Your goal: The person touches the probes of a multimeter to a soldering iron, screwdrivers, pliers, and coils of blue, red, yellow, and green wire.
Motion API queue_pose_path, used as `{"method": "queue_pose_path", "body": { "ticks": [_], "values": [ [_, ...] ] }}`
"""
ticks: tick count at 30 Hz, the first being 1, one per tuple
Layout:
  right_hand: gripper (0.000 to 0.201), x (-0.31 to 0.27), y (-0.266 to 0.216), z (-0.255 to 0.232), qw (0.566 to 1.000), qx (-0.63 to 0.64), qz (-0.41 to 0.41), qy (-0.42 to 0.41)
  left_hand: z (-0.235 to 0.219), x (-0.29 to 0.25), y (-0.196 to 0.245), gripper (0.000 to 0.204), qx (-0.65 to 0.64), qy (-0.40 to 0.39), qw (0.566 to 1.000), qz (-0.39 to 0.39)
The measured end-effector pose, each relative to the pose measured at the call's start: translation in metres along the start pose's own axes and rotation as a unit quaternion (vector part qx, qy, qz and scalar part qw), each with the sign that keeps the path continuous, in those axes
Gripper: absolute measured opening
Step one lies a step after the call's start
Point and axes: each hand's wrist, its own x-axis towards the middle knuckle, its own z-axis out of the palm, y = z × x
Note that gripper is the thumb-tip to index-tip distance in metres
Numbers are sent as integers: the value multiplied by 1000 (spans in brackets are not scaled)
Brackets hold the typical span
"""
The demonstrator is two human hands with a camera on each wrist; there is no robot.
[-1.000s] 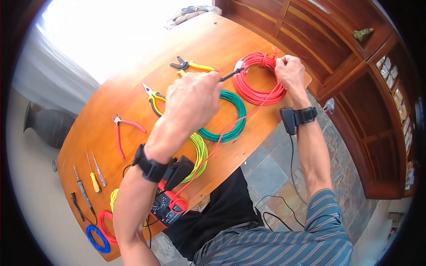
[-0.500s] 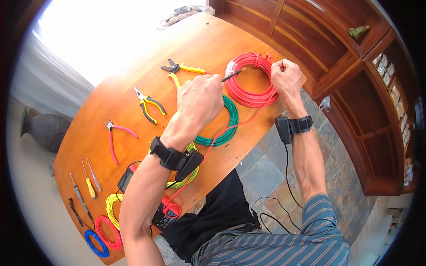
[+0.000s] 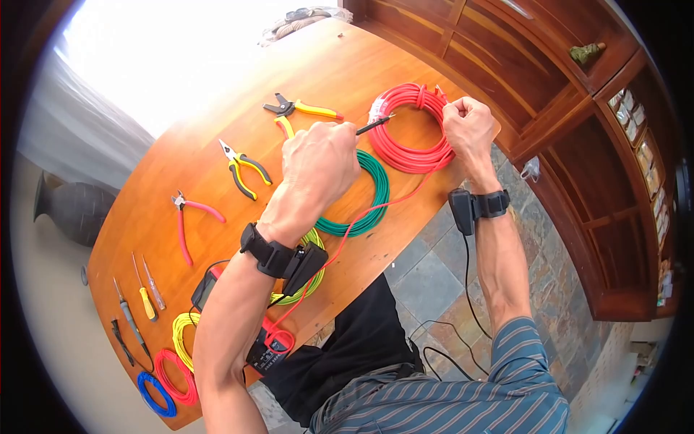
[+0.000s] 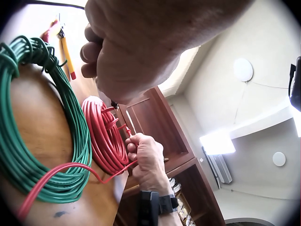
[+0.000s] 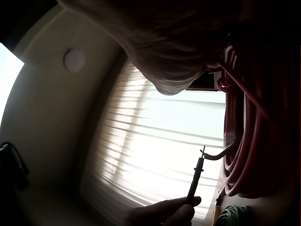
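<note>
A red wire coil (image 3: 434, 158) lies at the table's right end. My left hand (image 3: 320, 165) pinches a black test probe (image 5: 196, 176). In the right wrist view the probe's metal tip is right at the bare end of a red wire (image 5: 215, 157) sticking out of the coil. At the coil's far side my right hand (image 3: 468, 126) pinches the end of a red test lead (image 4: 120, 172), its probe mostly hidden by the fingers. That lead runs back across the green wire coil (image 3: 376, 192) to a multimeter (image 3: 264, 356), partly hidden by my left forearm.
Wire strippers (image 3: 311, 109), long-nose pliers (image 3: 236, 168) and red-handled cutters (image 3: 181, 224) lie along the table (image 3: 144, 231). Screwdrivers, a soldering iron (image 3: 129, 316) and smaller coils, including a blue coil (image 3: 155, 405), lie at the left. Wooden shelving (image 3: 499, 72) stands beyond the right end.
The head view has shifted, and the left forearm exposes more of the pliers and multimeter. Over the last half second the black probe has moved slightly left. Both hands keep their grips.
</note>
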Motion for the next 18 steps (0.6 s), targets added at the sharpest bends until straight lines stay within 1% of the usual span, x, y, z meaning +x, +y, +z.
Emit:
{"method": "queue_pose_path", "body": {
  "ticks": [1,3,4,6,7,9,10,11,12,13,15,16,18],
  "values": [
    [25,-3,-4,-2,1000,1,0,-1,-3,-1,0,20,1,0,1000,-1],
    [20,-13,-14,-7,997,75,-4,8,-13,-4,0,22,28,23,998,-59],
    [20,-18,-18,-9,997,77,-2,5,-20,-7,-3,22,31,21,997,-61],
    [17,-26,-25,-12,973,227,-17,-46,-35,-12,-14,22,33,49,995,-78],
    [17,-32,-33,-16,972,229,-13,-48,-45,-16,-18,22,36,46,995,-79],
    [17,-44,-51,-19,957,273,-59,-79,-62,-28,-26,24,2,16,995,-100],
    [16,-48,-53,-17,956,261,-80,-107,-68,-35,-32,26,-28,5,994,-107],
    [16,-53,-57,-13,955,264,-78,-108,-73,-41,-32,26,-25,4,994,-108],
    [15,-60,-61,-10,958,197,-147,-149,-79,-46,-31,24,-25,-50,989,-134],
    [15,-67,-66,-6,950,126,-214,-188,-83,-50,-31,23,-26,-103,981,-160],
    [16,-85,-74,5,945,97,-204,-235,-75,-62,-38,23,-24,-113,981,-157],
    [17,-90,-73,13,940,68,-232,-242,-72,-67,-41,24,-24,-124,980,-152],
    [17,-99,-72,26,935,55,-230,-263,-69,-70,-43,24,-21,-136,977,-163]
  ]
}}
